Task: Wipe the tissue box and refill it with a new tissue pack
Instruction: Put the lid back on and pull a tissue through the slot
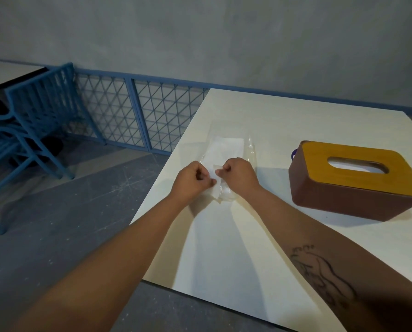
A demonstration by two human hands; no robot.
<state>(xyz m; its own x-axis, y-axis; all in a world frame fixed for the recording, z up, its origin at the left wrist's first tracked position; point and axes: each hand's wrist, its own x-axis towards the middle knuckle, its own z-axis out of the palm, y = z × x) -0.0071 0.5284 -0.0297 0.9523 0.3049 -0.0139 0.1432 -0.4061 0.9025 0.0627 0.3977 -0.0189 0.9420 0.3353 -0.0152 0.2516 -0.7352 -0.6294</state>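
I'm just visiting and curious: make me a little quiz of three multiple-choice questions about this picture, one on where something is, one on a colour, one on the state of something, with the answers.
1. Where does the tissue box stand, seen from the tissue pack?
A. To its right on the table
B. On the floor
C. On top of it

2. What colour is the lid of the tissue box?
A. Blue
B. Yellow-orange
C. White

3. What are the hands doing?
A. Resting flat on the table
B. Lifting the box
C. Both pinching the near end of the tissue pack

Answers:
1. A, the box sits apart from the pack, further right on the white table.
2. B, the lid with the oval slot is yellow-orange above brown sides.
3. C, the left hand and right hand are closed on the wrapper's near end.
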